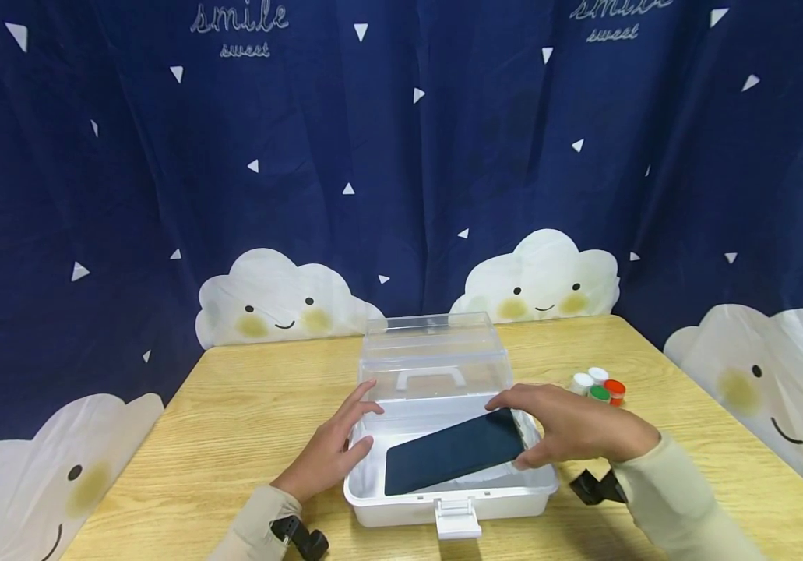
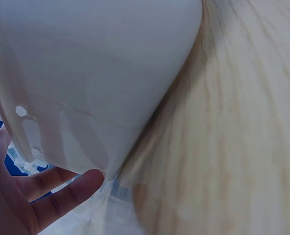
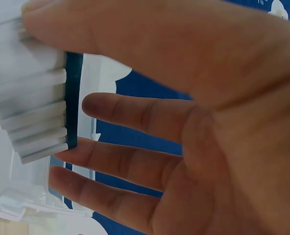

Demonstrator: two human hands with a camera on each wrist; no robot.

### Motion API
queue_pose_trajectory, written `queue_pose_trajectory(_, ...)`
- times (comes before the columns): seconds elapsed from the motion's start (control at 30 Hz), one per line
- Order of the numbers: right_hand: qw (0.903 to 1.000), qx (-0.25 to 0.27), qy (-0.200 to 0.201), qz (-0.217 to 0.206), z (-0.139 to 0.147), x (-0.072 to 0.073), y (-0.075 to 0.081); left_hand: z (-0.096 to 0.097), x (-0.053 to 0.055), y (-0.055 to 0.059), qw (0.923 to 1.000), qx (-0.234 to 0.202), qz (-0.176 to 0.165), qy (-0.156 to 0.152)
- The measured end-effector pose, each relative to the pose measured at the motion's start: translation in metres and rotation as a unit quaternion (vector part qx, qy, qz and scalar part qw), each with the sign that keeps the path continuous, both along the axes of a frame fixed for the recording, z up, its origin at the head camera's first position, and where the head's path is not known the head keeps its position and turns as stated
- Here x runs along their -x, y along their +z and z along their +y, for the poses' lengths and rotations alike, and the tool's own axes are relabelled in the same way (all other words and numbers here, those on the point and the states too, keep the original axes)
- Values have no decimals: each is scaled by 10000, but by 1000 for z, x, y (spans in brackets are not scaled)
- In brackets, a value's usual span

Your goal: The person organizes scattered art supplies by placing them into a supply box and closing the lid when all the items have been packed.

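Observation:
A white storage box (image 1: 373,510) stands at the near middle of the table, its clear lid (image 1: 436,343) tipped back. Inside lies a dark blue-green flat case (image 1: 450,456), slanted, its right end higher. White ridges (image 3: 34,105) show along its end in the right wrist view. My right hand (image 1: 572,425) holds that right end, thumb at the near corner and fingers at the far one. My left hand (image 1: 334,452) is at the box's left rim, fingers spread and loosely bent. In the left wrist view its fingertips (image 2: 93,181) meet the rim.
Several small jars with white, green and red lids (image 1: 599,394) stand behind the right hand on the wooden table (image 1: 268,389). A white latch (image 1: 457,518) hangs at the box's front. A dark blue curtain (image 1: 401,156) with clouds surrounds the table's back and sides.

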State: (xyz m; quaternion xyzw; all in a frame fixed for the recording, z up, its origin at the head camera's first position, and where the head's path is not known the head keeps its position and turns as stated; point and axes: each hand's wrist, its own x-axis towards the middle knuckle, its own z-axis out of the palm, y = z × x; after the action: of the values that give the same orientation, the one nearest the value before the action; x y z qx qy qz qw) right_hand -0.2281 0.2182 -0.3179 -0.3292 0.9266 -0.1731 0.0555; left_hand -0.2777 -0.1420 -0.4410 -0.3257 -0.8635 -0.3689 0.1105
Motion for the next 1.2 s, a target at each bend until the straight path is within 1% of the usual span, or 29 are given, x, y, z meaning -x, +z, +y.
queue_pose_trajectory(0.27,9995,-89,-230,-219,-4,-1,-1,0,0,-1,10000,-23,-28,22)
queue_pose_trajectory(0.37,9991,-163,-321,-215,-6,0,-2,0,-1,-1,10000,-47,-45,8)
queue_pose_trajectory(0.6,9985,-264,-430,-212,-9,-2,-3,1,-2,0,9999,-79,56,-42)
queue_pose_trajectory(0.9,9969,-283,-652,-351,-10,-2,-3,1,-1,-1,10000,-32,54,-6)
queue_pose_trajectory(1.1,9963,-271,-706,-412,-10,-2,-3,1,-1,-1,9999,-53,93,-20)
queue_pose_trajectory(1.2,9958,-250,-743,-464,-10,-2,-3,1,-2,-1,10000,-56,52,-4)
